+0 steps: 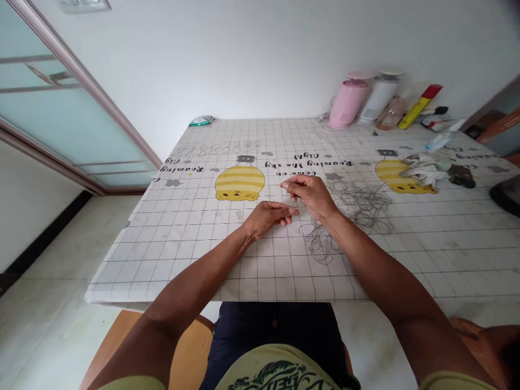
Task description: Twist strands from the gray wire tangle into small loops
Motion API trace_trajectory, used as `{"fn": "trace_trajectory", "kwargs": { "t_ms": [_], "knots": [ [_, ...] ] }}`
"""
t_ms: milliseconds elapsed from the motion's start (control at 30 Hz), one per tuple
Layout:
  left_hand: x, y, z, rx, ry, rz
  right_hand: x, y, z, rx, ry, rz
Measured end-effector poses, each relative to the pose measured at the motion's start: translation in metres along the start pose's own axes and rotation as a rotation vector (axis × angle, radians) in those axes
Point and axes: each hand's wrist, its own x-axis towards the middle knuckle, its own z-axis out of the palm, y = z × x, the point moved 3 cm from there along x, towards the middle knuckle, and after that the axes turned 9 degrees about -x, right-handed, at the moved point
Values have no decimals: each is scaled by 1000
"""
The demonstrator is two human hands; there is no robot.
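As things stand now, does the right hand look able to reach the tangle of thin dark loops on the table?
Probably yes. The right hand is close beside the tangle, and nothing appears to block the way, though its forearm passes over part of it.

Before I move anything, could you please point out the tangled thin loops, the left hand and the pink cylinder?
Tangled thin loops (361, 205), head view: strands of the upper right part.
Left hand (266, 218), head view: back of the hand.
Pink cylinder (348, 104), head view: middle of its side.
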Motion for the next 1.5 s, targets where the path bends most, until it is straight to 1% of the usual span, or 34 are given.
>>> {"fn": "trace_trajectory", "kwargs": {
  "t_ms": [100, 233, 300, 367, 433, 533, 600, 633, 700, 767, 833, 900, 967, 1033, 1100, 1200, 1367, 1500],
  "knots": [
    [1, 1, -2, -76, -2, -17, 2, 0, -1, 2, 5, 0],
    [0, 5, -3, -132, -26, 3, 2, 5, -4, 42, -5, 73],
    [-1, 8, -4, -127, -5, 33, 3, 9, -7, 69, 2, 101],
    [-4, 12, -4, -53, 48, 96, 5, 13, -12, 83, 22, 120],
    [-8, 16, -3, 120, 115, 213, 6, 16, -17, 86, 57, 147],
    [-14, 20, 0, 475, 176, 507, 5, 19, -21, 85, 99, 196],
    [-17, 18, 2, 680, 155, 702, 4, 21, -19, 94, 108, 230],
    [-17, 16, 3, 760, 134, 768, 3, 22, -18, 103, 111, 246],
    [-16, 10, 4, 858, 95, 824, 2, 23, -15, 135, 110, 275],
    [-15, 7, 4, 865, 93, 814, 1, 25, -11, 184, 97, 304],
    [-14, 8, 3, 790, 142, 784, 0, 27, -9, 240, 75, 323],
    [-14, 12, 2, 623, 220, 727, 0, 28, -8, 293, 61, 327],
    [-13, 18, 0, 407, 298, 636, -1, 28, -7, 335, 69, 313],
    [-13, 23, -3, 224, 356, 545, -3, 26, -5, 364, 101, 283],
    [-12, 28, -6, 120, 391, 486, -6, 23, -1, 387, 140, 245],
    [-11, 32, -10, 47, 392, 443, -9, 20, 6, 408, 200, 191],
    [-9, 32, -14, 25, 346, 403, -13, 20, 11, 402, 283, 145],
    [-6, 33, -20, -32, 282, 353, -13, 18, 8, 365, 282, 100]
  ]
}}
